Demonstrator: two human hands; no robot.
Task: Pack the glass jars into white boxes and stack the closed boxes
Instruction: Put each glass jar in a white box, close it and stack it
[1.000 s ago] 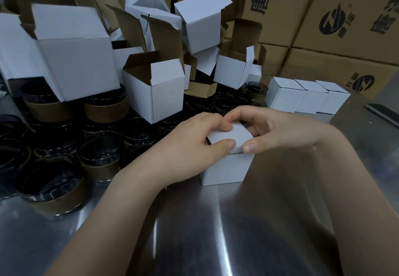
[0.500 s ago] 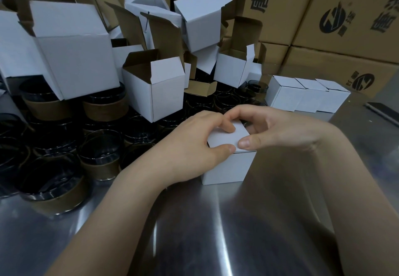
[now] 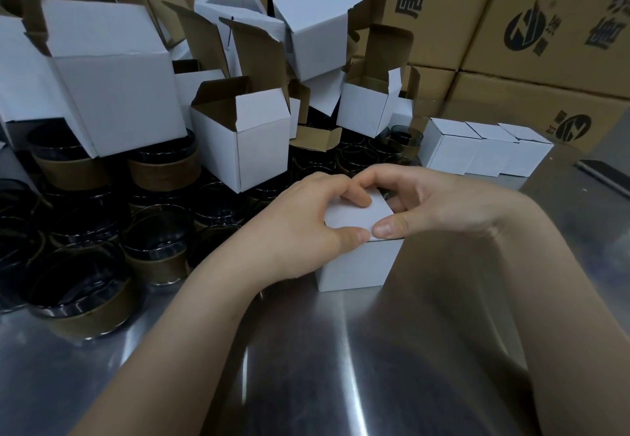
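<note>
Pinching lid [image 3: 358, 219] of white box [image 3: 358, 263] down with left hand [image 3: 300, 231] and right hand [image 3: 443, 210]. Risks buckling the flap if pressed unevenly.

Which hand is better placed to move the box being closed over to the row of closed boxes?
Probably the right hand: it grips the box, and the row lies on its side, so no crossing.

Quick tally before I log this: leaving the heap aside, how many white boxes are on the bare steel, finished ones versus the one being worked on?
Closed white boxes in the back-right row: 3
White box gripped at its lid by the left hand and right hand: 1
Total: 4
</note>
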